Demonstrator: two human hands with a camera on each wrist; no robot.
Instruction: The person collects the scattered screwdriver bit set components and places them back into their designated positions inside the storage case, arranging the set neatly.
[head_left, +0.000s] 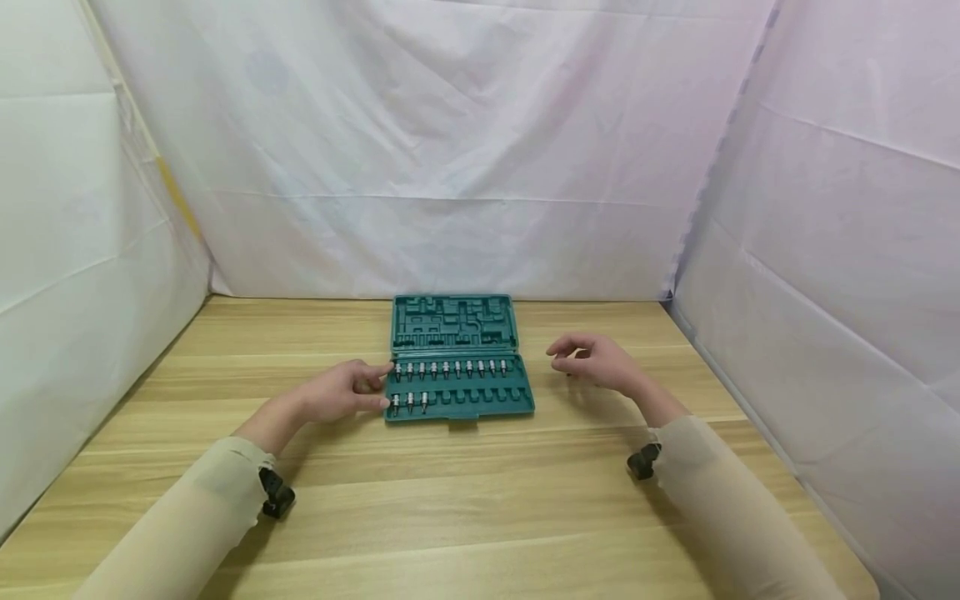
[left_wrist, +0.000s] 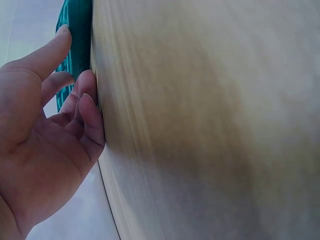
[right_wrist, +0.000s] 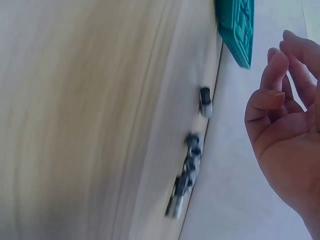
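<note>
A green plastic case (head_left: 491, 408) lies opened flat on the table, its moulded lid (head_left: 453, 317) toward the back. Silver bit sockets (head_left: 446, 368) fill most of the rear row; three more bit sockets (head_left: 410, 402) sit at the left of the front row, beside bare slots. My left hand (head_left: 345, 392) rests at the case's left edge, thumb and index finger extended onto it, the other fingers bent. Right of the case, my right hand (head_left: 596, 362) hovers with loosely bent fingers and nothing visible in them. Below it, loose bit sockets (right_wrist: 187, 170) lie blurred on the table.
The wooden table (head_left: 450, 517) carries the case near its far edge. White cloth walls (head_left: 450, 150) enclose the back and both sides. Another loose socket (right_wrist: 205, 102) lies nearer the case than the cluster.
</note>
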